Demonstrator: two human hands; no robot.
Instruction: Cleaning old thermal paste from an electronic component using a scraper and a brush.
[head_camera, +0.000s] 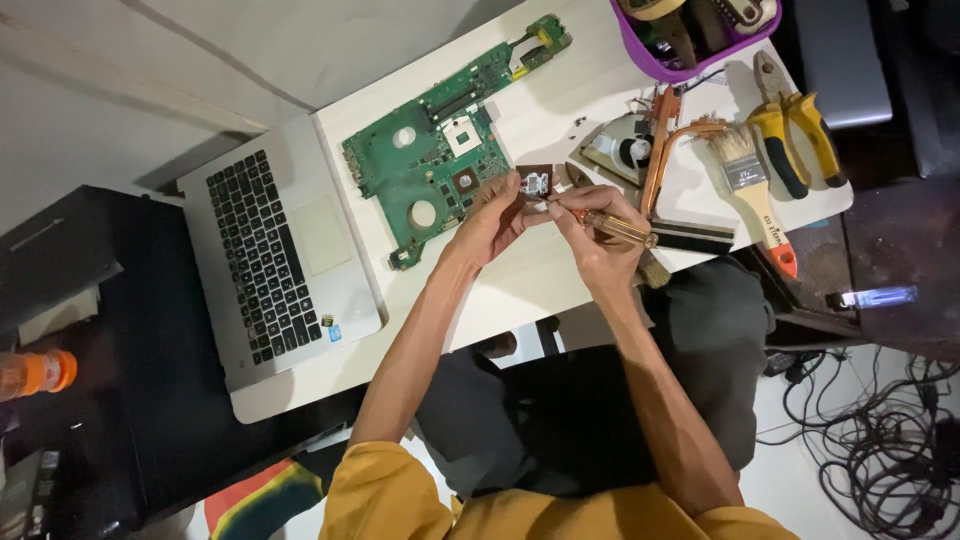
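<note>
My left hand (492, 213) holds a small dark square part with a metal bracket (535, 183) just above the white table. My right hand (592, 225) grips a screwdriver with a clear amber handle (622, 231), its tip pointing at that part. A green circuit board (440, 140) lies flat on the table just left of my hands. Both forearms reach up from a yellow sleeve at the bottom.
A silver laptop base with black keys (265, 255) lies at the left. To the right are a copper heat pipe with fan (650, 145), a paintbrush (752, 190), yellow-handled pliers (795, 125) and a purple tray (690, 35). Cables (880, 430) cover the floor.
</note>
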